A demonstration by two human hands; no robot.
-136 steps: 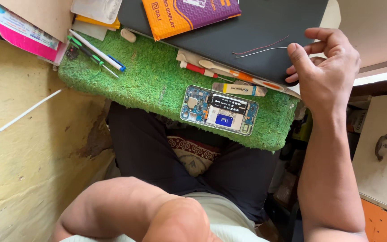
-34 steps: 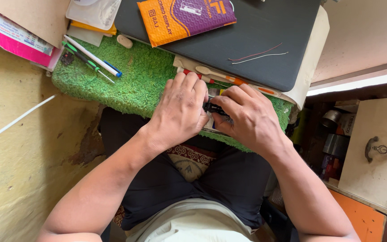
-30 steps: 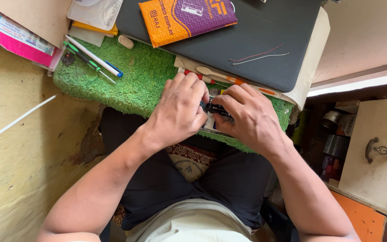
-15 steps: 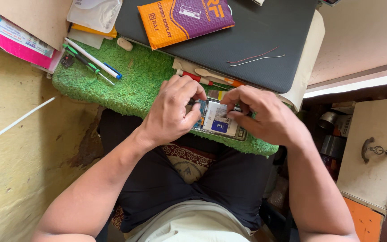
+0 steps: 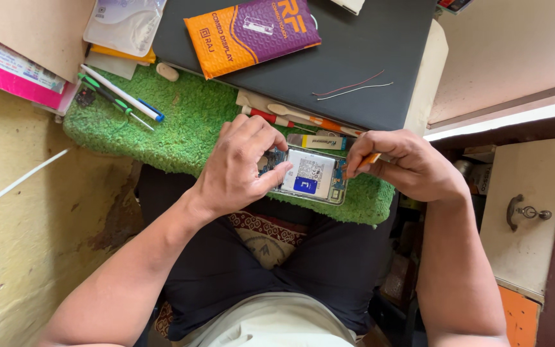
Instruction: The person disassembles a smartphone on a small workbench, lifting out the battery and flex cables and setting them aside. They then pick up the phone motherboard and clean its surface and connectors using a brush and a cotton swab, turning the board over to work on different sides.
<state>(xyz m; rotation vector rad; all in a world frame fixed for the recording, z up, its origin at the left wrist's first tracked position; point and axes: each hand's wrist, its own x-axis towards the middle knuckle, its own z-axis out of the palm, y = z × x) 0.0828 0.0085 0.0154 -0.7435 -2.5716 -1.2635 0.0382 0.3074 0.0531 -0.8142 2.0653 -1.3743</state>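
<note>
An opened phone (image 5: 309, 175) with a white battery and blue circuit board lies on a green turf mat (image 5: 181, 122) across my lap. My left hand (image 5: 239, 164) grips its left end, thumb on the battery edge. My right hand (image 5: 406, 160) sits at the phone's right end, pinching a thin orange-handled tool (image 5: 369, 159) whose tip points toward the phone.
Behind the phone lie several small tools (image 5: 290, 119). A grey laptop (image 5: 329, 51) carries an orange-purple packet (image 5: 252, 32) and loose wires (image 5: 354, 87). Screwdrivers and a pen (image 5: 120, 96) rest at the mat's left. A cabinet (image 5: 528, 212) stands to the right.
Earlier my right hand rested on the laptop and the phone lay alone. Both hands then came down over the phone; now they have drawn apart, uncovering the battery, and the right holds the orange tool.
</note>
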